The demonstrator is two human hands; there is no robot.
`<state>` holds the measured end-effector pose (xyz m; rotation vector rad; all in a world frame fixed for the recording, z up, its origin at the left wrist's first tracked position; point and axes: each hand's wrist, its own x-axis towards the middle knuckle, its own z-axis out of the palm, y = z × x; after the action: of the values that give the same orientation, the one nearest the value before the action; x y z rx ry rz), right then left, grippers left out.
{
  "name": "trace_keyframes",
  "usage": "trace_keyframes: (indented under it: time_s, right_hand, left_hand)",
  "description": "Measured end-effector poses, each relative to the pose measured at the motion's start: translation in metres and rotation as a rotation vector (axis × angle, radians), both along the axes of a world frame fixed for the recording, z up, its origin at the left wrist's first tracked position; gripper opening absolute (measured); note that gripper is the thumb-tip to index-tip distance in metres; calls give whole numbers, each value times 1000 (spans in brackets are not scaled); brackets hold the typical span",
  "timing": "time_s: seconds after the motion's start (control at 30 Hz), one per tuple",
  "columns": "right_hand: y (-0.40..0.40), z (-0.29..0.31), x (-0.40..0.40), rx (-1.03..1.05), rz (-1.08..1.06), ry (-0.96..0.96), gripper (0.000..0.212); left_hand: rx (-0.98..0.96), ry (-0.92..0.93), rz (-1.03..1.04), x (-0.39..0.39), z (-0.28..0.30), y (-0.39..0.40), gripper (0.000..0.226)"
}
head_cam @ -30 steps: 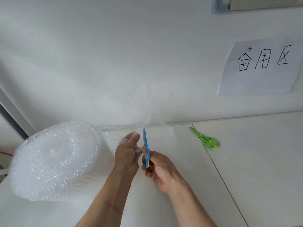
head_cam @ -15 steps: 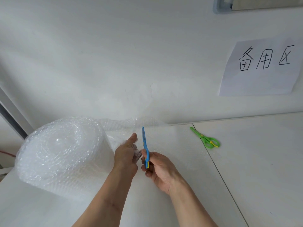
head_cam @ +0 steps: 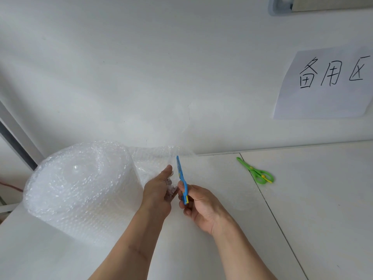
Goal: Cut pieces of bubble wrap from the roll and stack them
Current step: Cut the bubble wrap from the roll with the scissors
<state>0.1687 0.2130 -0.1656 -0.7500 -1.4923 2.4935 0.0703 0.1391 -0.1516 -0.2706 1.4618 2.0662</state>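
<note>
A big roll of clear bubble wrap (head_cam: 80, 190) lies on the white table at the left. Its loose sheet (head_cam: 155, 158) runs right from the roll toward the wall. My left hand (head_cam: 159, 190) pinches the near edge of that sheet. My right hand (head_cam: 199, 205) holds blue scissors (head_cam: 181, 178) just right of my left thumb, blades pointing up and away into the sheet. Whether the blades are apart I cannot tell.
Green scissors (head_cam: 256, 173) lie on the table (head_cam: 302, 199) at the right, near a seam between two tabletops. A paper sign (head_cam: 327, 83) with handwriting hangs on the white wall. A grey frame edge (head_cam: 14, 138) runs down the far left.
The roll has turned and shifted right and up, its top now tilted more toward the wall. Both hands and the blue scissors stay almost where they were.
</note>
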Motion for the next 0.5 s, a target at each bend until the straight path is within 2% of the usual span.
trace_keyframes:
  time_s: [0.23,0.5]
  right_hand:
    - [4,4,-9,-49,51,-32,34]
    - [4,-1,-9,-48,9,5,31]
  left_hand:
    - [-34,-17,-35,2,3,-2,24]
    - [-54,-21,-35,2,6,-5,23]
